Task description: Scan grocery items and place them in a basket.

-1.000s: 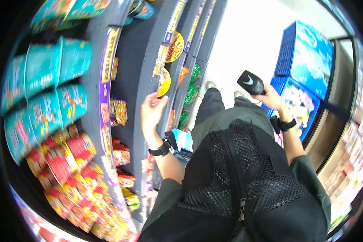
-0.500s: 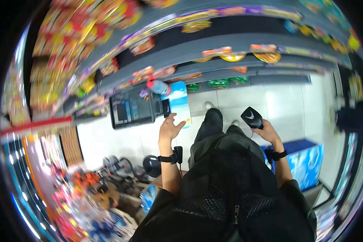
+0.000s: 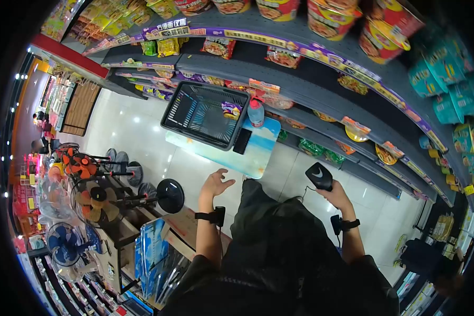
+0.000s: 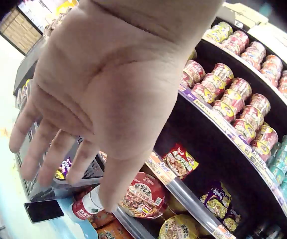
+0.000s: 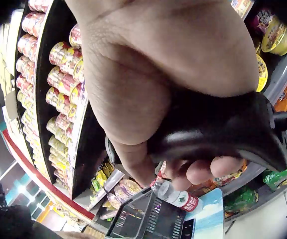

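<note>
My right hand (image 3: 338,196) grips a black handheld barcode scanner (image 3: 319,176) by its handle, its head pointing away from me. In the right wrist view, the fingers wrap the handle and a coiled cord leaves its end. My left hand (image 3: 214,185) is held out with nothing in it, fingers spread in the left wrist view. Ahead of it stands a dark grey shopping basket (image 3: 192,129) with a purple snack packet (image 3: 230,110) inside. Beside the basket, a red-capped bottle (image 3: 255,112) and a black phone (image 3: 242,141) rest on a blue-and-white patterned tabletop (image 3: 264,147).
Curved grey shelves (image 3: 300,97) run along the far side with bowl and packet noodles. Stacked teal tubs (image 3: 447,79) sit at the right. Standing fans (image 3: 92,203) and a cardboard box (image 3: 108,258) crowd the left. A black round fan base (image 3: 170,196) is near my left hand.
The head view has swung left, from the shelf and blue crates to the basket, tabletop and fans. My left hand, near the shelf earlier, is now by the tabletop. The scanner stays in my right hand.
</note>
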`<act>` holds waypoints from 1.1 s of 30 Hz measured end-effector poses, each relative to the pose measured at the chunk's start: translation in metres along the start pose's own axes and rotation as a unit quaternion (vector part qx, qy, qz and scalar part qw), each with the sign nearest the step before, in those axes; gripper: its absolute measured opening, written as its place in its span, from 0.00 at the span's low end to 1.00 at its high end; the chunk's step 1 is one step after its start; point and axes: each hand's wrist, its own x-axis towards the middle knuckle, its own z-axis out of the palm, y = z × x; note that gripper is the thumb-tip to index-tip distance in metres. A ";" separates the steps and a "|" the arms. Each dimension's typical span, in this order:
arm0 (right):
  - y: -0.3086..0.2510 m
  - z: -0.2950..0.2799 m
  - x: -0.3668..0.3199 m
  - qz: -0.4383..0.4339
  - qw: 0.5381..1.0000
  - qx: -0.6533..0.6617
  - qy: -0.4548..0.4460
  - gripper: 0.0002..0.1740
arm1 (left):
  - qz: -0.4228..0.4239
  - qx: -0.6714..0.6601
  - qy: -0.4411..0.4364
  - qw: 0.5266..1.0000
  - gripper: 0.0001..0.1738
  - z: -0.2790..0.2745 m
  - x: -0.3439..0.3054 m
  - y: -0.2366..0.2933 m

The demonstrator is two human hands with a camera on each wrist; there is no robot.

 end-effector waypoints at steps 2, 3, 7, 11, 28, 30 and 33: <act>-0.009 0.023 0.017 0.024 1.000 -0.005 0.006 0.20 | 0.034 -0.142 -0.002 0.989 0.36 -0.024 0.052 -0.008; -0.017 0.036 0.025 0.048 0.999 0.001 0.004 0.19 | 0.066 -0.139 0.007 0.988 0.34 -0.036 0.075 -0.016; -0.037 0.084 0.053 0.151 0.986 0.069 0.016 0.12 | 0.101 0.026 0.008 0.995 0.27 -0.078 0.198 -0.032; -0.063 0.118 0.067 0.205 0.966 0.141 0.074 0.10 | 0.165 0.116 0.093 0.975 0.16 -0.071 0.321 -0.056; -0.070 0.199 0.039 0.265 0.901 0.201 0.279 0.06 | 0.191 0.173 0.025 0.966 0.44 -0.031 0.461 -0.092; -0.072 0.199 0.046 0.273 0.902 0.184 0.279 0.07 | 0.168 0.180 0.023 0.969 0.34 -0.028 0.459 -0.097; -0.073 0.198 0.049 0.285 0.904 0.159 0.275 0.07 | 0.214 0.216 0.089 0.948 0.23 -0.015 0.466 -0.119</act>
